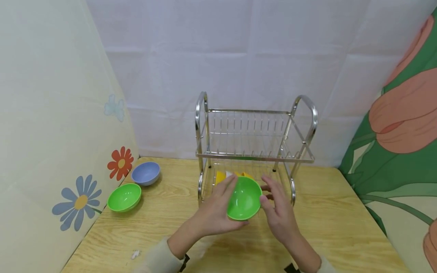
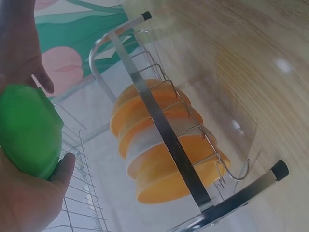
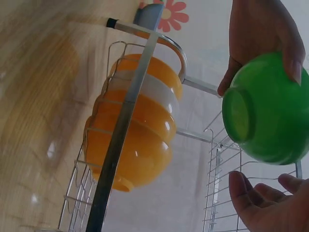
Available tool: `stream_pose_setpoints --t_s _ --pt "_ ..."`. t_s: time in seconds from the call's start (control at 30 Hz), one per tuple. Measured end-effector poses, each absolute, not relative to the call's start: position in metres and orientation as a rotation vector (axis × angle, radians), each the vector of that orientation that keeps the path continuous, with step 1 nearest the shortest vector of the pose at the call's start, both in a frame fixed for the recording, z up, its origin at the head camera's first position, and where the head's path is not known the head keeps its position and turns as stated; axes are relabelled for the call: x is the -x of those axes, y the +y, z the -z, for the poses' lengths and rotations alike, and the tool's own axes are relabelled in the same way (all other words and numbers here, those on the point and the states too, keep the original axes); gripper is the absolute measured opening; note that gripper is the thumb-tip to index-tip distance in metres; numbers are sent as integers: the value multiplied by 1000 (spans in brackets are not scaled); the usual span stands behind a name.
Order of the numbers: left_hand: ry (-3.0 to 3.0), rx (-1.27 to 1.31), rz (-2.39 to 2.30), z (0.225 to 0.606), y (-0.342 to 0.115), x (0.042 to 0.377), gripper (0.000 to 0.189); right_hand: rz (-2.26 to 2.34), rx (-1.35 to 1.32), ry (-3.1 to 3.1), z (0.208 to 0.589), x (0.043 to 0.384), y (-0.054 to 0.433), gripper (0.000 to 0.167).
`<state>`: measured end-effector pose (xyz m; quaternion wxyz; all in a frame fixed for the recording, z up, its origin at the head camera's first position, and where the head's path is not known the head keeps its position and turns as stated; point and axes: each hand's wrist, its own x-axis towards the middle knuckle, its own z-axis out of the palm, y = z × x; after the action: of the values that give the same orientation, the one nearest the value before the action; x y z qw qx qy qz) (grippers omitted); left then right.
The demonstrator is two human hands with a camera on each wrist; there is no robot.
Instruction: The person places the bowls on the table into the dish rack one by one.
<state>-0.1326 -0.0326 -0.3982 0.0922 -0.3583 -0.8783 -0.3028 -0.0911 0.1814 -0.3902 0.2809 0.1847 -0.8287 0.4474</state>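
A green bowl (image 1: 244, 198) is tilted in front of the dish rack (image 1: 254, 156), its inside facing the head camera. My left hand (image 1: 218, 212) holds it from the left side, fingers behind the rim and thumb below. To the bowl's right is my right hand (image 1: 280, 214), fingers spread and slightly bent, the thumb close to the rim. In the right wrist view, a gap shows between the right fingers (image 3: 244, 195) and the green bowl (image 3: 270, 111). On the rack's lower tier, several orange bowls (image 2: 164, 183) and a white bowl (image 2: 145, 147) stand in a row.
At the table's left side lie another green bowl (image 1: 124, 198) and a blue bowl (image 1: 146, 173). The chrome rack has curved side rails and an upper wire tier (image 1: 249, 132). A small white scrap (image 1: 135, 254) lies on the wooden table (image 1: 164, 212). Cloth-covered walls enclose the table.
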Motion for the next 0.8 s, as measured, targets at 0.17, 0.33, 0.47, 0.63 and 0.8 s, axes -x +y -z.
stream_pose_setpoints --t_s 0.17,0.33,0.47,0.63,0.8 --pt "-2592 1085 920 398 -30 132 125 -1188 -477 -2279 395 91 177 55" --pt "-2551 1104 923 401 -28 133 126 -1192 -463 -2301 398 90 174 57" --pt "-2507 1119 924 402 -25 132 127 -1177 -461 -2290 398 90 172 58" --pt "-2479 1118 937 403 -22 131 126 -1231 -455 -2283 398 88 168 60" --pt "-2488 1116 934 406 -19 129 125 -1271 -426 -2282 399 85 167 61"
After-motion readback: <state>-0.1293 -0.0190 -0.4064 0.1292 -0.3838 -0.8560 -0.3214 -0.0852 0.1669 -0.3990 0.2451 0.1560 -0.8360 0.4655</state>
